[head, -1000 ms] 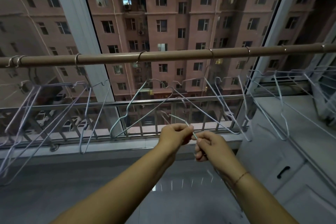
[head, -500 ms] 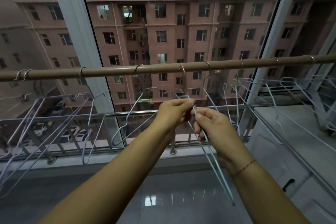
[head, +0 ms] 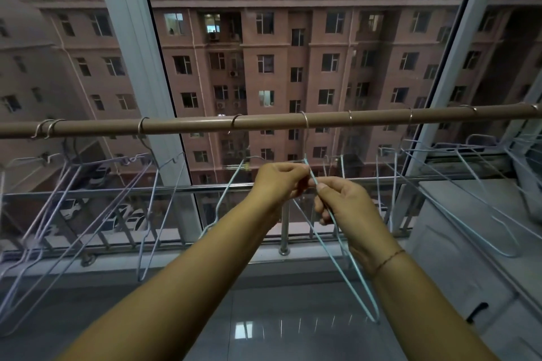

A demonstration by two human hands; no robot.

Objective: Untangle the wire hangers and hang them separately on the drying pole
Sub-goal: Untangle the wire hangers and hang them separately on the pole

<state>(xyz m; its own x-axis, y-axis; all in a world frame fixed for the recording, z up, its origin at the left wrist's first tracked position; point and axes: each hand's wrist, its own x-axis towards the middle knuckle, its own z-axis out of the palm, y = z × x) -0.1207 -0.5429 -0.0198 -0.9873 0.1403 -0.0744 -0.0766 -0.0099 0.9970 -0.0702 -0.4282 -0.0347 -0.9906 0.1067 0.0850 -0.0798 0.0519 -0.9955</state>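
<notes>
At centre frame, just under drying pole (head: 264, 121), light-blue hanger (head: 337, 231) now hooked on at a spot bare a second ago, left hand (head: 281, 182) and right hand (head: 341, 199) both pinched on its wire below the neck, so release likely next.

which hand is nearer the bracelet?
Right. The bracelet sits on the right wrist, just below the right hand, which pinches the hanger wire. The left hand grips the same wire higher up, left of it and farther from the bracelet.
</notes>
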